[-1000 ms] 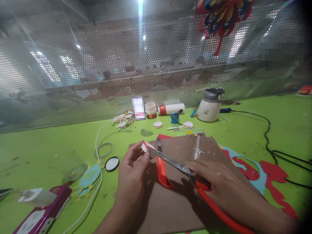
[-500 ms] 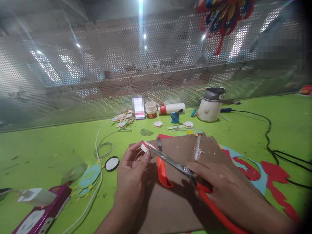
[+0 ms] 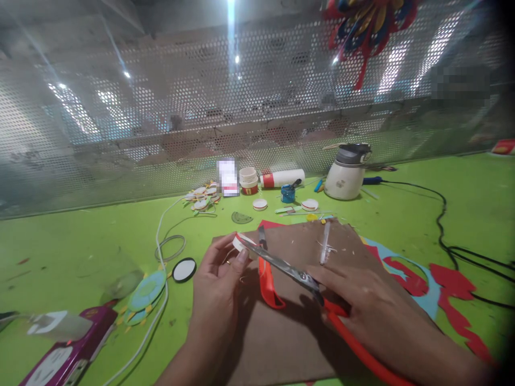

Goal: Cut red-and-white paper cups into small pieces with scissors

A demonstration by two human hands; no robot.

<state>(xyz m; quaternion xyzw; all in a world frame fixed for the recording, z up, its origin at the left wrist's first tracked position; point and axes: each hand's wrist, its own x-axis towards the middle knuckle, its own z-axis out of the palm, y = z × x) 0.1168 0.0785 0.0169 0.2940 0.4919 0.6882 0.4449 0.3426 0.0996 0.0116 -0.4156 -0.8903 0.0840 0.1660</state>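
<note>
My left hand (image 3: pixel 219 284) pinches a small round white paper piece with a red edge (image 3: pixel 240 242), like the cut-off end of a paper cup, between thumb and fingers. My right hand (image 3: pixel 362 305) grips a pair of scissors (image 3: pixel 298 274) with long red-orange handles. Their nearly closed blades point left, and the tips meet the paper piece beside my left thumb. Under the blades, a second orange-handled cutting tool (image 3: pixel 269 289) lies on the brown cardboard (image 3: pixel 289 343); its dark blade end points away from me. A clear thin tube-like stick (image 3: pixel 325 244) rests farther back on the cardboard.
At the back stand a white kettle (image 3: pixel 345 179), a blue paint jar (image 3: pixel 287 194) and stacked cups (image 3: pixel 248 182). A purple power strip (image 3: pixel 76 346) and white cable (image 3: pixel 161 308) lie left. Red paper scraps (image 3: pixel 453 281) and a black cord (image 3: pixel 441 214) lie right.
Almost nothing differs; both hands, the scissors and the paper piece keep nearly the same place. The view has shifted very slightly.
</note>
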